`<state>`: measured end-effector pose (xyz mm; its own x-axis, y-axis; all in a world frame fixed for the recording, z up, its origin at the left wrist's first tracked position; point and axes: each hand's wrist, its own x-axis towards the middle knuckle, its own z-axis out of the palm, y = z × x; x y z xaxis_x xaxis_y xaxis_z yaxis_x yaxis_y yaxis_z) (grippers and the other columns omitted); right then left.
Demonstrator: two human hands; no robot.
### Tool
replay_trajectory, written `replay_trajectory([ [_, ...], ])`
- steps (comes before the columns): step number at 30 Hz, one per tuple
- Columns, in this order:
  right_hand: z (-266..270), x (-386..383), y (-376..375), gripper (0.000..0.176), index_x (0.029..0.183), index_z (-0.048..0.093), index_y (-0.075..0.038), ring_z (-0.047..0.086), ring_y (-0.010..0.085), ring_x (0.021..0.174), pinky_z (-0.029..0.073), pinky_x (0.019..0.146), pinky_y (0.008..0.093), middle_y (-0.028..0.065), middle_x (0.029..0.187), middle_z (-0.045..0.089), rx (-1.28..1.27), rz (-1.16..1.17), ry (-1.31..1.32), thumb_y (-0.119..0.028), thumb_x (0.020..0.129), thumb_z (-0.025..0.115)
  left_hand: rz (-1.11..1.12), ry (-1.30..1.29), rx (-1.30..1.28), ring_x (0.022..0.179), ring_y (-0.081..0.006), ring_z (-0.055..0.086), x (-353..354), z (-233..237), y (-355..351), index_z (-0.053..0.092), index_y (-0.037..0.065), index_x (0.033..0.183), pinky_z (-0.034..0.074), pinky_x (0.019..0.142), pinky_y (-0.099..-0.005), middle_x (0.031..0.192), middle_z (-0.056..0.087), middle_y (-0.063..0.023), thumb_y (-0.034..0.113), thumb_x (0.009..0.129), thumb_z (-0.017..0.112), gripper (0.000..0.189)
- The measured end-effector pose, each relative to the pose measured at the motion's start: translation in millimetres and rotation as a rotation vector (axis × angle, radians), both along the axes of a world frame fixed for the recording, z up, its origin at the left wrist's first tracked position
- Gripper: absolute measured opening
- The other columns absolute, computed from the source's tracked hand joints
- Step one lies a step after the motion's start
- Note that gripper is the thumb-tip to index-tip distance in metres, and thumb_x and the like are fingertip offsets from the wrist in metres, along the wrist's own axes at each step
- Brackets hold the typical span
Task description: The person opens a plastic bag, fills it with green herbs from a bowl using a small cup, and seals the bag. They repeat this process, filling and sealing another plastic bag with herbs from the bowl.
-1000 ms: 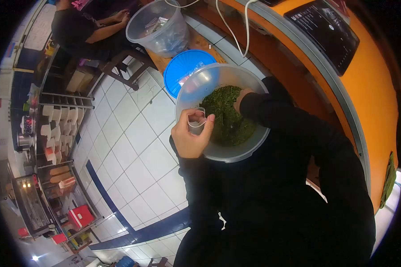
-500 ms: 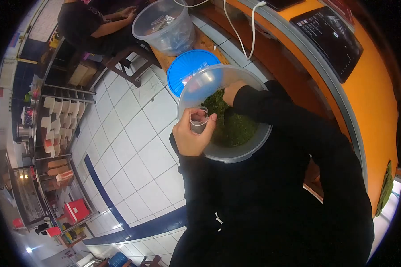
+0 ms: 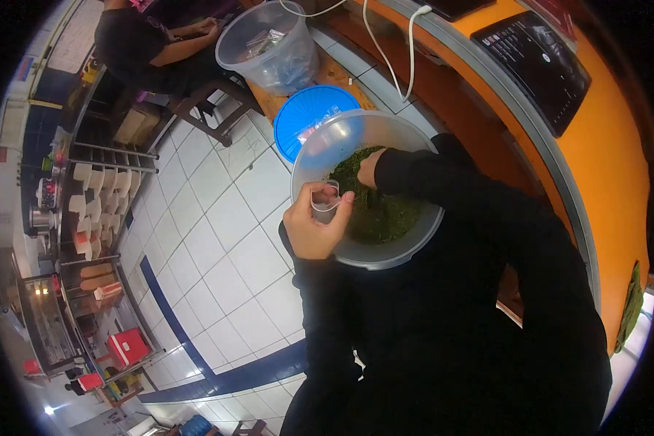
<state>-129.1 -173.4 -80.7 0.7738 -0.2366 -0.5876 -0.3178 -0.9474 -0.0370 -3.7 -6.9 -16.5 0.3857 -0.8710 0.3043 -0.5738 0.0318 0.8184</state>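
Observation:
A translucent plastic tub [image 3: 327, 156] rests at my lap, with dark green chopped leaves [image 3: 392, 221] inside. My left hand [image 3: 320, 225] is at the tub's left side, its fingers curled round a small clear plastic cup [image 3: 325, 200] whose mouth faces up. My right hand [image 3: 370, 168] reaches down into the tub at the far side of the leaves. Its fingertips are hidden in the leaves, so what they hold cannot be made out.
Beyond the tub lie a blue lid [image 3: 309, 116] with small plastic packets and a second tub [image 3: 269, 62] of bags on a wooden bench. Another person [image 3: 134, 43] sits at upper left. A tablet [image 3: 534, 65] lies on the orange counter [image 3: 596, 189].
My right hand has sunk slightly lower among the leaves. My left hand keeps the cup in nearly the same place, with the cup tilted a little differently.

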Motion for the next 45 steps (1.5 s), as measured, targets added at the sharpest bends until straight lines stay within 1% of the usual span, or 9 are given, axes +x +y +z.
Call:
replay_trajectory([
  [3,4,-2,-3,0.023,0.107,0.081,-0.005,0.076,0.0369,0.104,0.062,0.083,0.0496,0.019,0.106,0.079,0.041,-0.047,-0.075,-0.018,0.091,0.07,0.002,-0.01,-0.018,0.078,-0.02,0.078,0,0,1,0.071,0.004,0.099,0.057,0.071,-0.0302,0.083,0.077,-0.0093,0.025,0.083,0.089,0.032],
  [6,9,-1,-4,0.025,0.114,0.079,-0.003,0.075,0.0352,0.106,0.061,0.084,0.0512,0.0182,0.111,0.078,0.114,-0.058,0.098,-0.01,0.092,0.07,0.0,-0.023,-0.015,0.077,-0.0193,0.077,0,3,0,0.071,0.004,0.098,0.057,0.071,-0.03,0.082,0.076,-0.0091,0.025,0.083,0.089,0.032],
  [8,12,-8,-17,0.017,0.104,0.08,-0.005,0.076,0.0341,0.098,0.06,0.082,0.0469,0.0146,0.101,0.079,0.297,-0.042,-0.059,-0.012,0.089,0.073,-0.011,0.039,0.035,0.081,-0.017,0.071,-1,5,2,0.069,-0.001,0.1,0.055,0.078,-0.0307,0.086,0.074,-0.0085,0.021,0.086,0.087,0.032],
  [15,39,-39,-23,0.017,0.107,0.078,-0.005,0.073,0.0332,0.101,0.056,0.087,0.045,0.014,0.1,0.078,0.445,-0.178,-0.279,-0.009,0.093,0.071,-0.022,0.048,0.014,0.082,-0.0172,0.071,3,2,3,0.069,-0.001,0.099,0.055,0.08,-0.0308,0.088,0.074,-0.0079,0.02,0.086,0.086,0.03],
  [20,86,-62,-21,0.019,0.113,0.075,-0.005,0.07,0.0359,0.102,0.054,0.091,0.0457,0.0151,0.102,0.075,0.398,-0.245,-0.441,-0.009,0.095,0.069,-0.092,0.44,-0.14,0.084,-0.017,0.069,17,-2,25,0.067,-0.001,0.101,0.053,0.08,-0.0298,0.094,0.071,-0.0081,0.015,0.086,0.084,0.028],
  [28,175,-88,-24,0.014,0.108,0.075,-0.001,0.072,0.0355,0.1,0.055,0.087,0.0447,0.0191,0.101,0.073,0.314,-0.339,-0.698,-0.005,0.099,0.065,-0.125,-0.152,0.138,0.078,-0.0182,0.072,24,53,37,0.068,-0.001,0.1,0.056,0.072,-0.0315,0.081,0.073,-0.0118,0.026,0.08,0.091,0.041],
  [35,205,-87,-14,0.015,0.107,0.073,-0.002,0.067,0.0364,0.106,0.053,0.093,0.0461,0.0171,0.105,0.071,0.147,-0.212,-0.738,-0.003,0.093,0.067,-0.124,-0.259,0.17,0.074,-0.026,0.075,10,59,13,0.068,0.003,0.1,0.057,0.07,-0.0342,0.082,0.073,-0.0124,0.032,0.08,0.091,0.042],
  [40,175,-61,44,0.017,0.104,0.071,-0.002,0.066,0.0317,0.108,0.053,0.092,0.0437,0.0119,0.106,0.069,-0.108,-0.055,-0.955,-0.005,0.088,0.069,-0.145,-0.302,0.108,0.072,-0.0365,0.073,-3,54,-4,0.067,0.007,0.101,0.057,0.064,-0.0423,0.08,0.072,-0.0156,0.039,0.081,0.089,0.043],
  [45,178,-61,68,0.023,0.106,0.07,-0.002,0.065,0.0282,0.106,0.053,0.092,0.0406,0.0096,0.104,0.066,-0.164,-0.025,-1.032,-0.009,0.084,0.07,-0.119,-0.312,0.175,0.074,-0.0375,0.073,0,43,-2,0.068,0.007,0.102,0.057,0.067,-0.0429,0.083,0.073,-0.0152,0.036,0.083,0.087,0.04],
])
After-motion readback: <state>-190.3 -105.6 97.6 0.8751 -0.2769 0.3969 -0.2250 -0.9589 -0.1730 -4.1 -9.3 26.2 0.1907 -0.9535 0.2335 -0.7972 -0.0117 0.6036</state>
